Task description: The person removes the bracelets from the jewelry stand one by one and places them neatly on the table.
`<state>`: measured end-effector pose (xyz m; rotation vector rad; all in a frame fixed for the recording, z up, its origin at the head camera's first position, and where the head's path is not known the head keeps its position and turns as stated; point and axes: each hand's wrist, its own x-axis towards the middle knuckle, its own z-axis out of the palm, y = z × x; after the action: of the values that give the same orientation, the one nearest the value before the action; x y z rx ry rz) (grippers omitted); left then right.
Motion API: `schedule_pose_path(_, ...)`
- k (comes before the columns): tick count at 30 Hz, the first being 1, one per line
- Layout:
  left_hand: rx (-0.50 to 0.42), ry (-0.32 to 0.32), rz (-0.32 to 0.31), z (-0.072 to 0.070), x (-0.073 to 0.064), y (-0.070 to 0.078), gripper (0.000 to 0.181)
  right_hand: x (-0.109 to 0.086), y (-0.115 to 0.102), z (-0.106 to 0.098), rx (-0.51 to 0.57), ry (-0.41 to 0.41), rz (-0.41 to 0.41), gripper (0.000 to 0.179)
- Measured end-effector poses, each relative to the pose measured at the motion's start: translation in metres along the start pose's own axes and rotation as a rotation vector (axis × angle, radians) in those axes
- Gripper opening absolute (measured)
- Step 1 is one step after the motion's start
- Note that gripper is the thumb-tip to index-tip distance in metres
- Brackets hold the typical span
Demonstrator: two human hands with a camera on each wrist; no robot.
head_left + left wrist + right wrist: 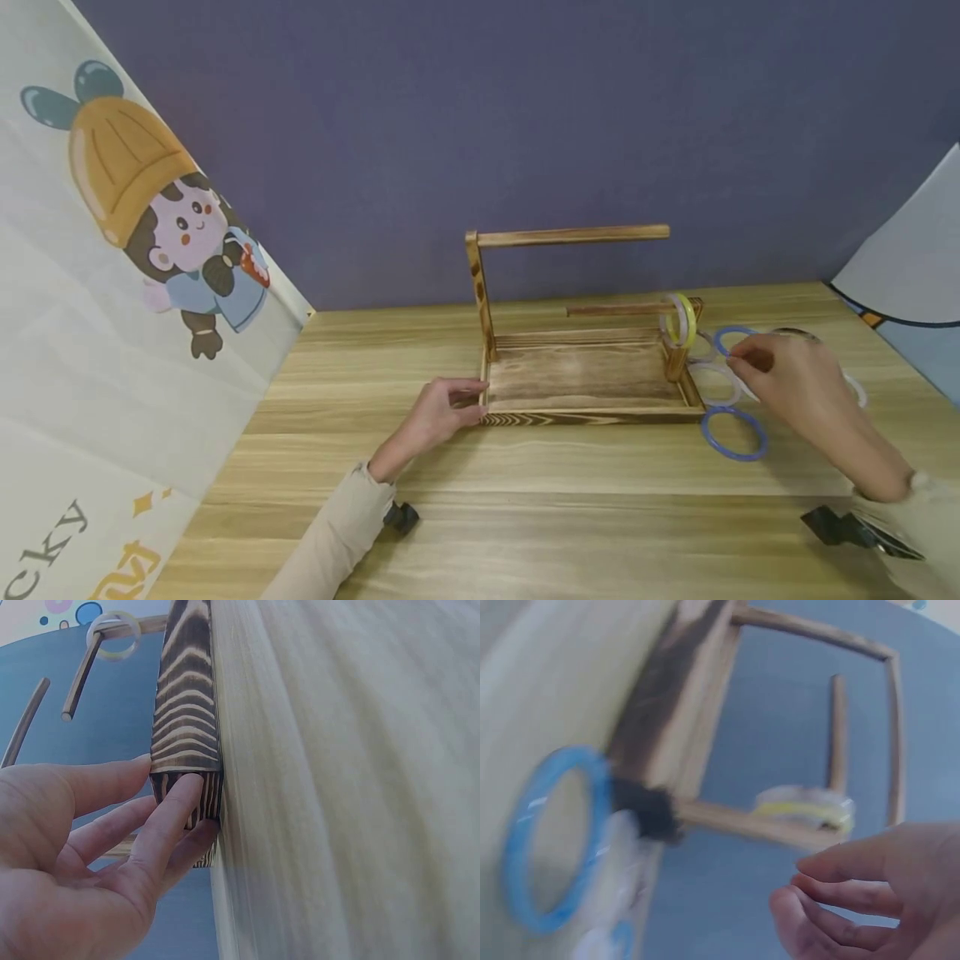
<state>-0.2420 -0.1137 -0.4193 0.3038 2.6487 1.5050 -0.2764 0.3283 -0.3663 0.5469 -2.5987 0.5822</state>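
Note:
A wooden rack (585, 417) with a shallow tray base and two horizontal bars stands on the table. My left hand (442, 408) grips its left front corner; in the left wrist view the fingertips (191, 784) press the striped end of the wood. On the lower bar, by the right post, hang a yellow bangle (690, 321) and a whitish bangle (673, 321). My right hand (802, 379) is over the loose bangles at the right, fingers loosely bent. In the right wrist view a gap shows between its thumb and fingers, with nothing held.
A blue bangle (735, 433) lies by the rack's right front corner. Behind it are a clear bangle (712, 383) and another blue bangle (731, 331), partly hidden by my right hand. A dark blue backdrop (525, 125) rises behind the table, with a printed white sheet (112, 375) at the left.

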Motion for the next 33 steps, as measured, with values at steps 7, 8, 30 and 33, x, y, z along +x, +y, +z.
schedule_pose_path(7,0.013,-0.002,0.018,-0.001,0.0,-0.001,0.038,0.024,-0.043,-0.009,0.065,0.071,0.019,0.013)
schedule_pose_path(8,0.012,-0.001,0.013,-0.002,0.0,-0.001,0.039,0.027,-0.048,-0.008,0.066,0.07,0.022,0.013)
schedule_pose_path(30,0.004,0.005,-0.003,-0.001,0.0,0.0,0.038,0.04,-0.067,0.02,0.036,0.096,0.079,0.023)
schedule_pose_path(33,0.003,0.008,-0.011,0.0,0.0,-0.001,0.038,0.04,-0.067,0.022,0.062,0.101,0.084,0.023)
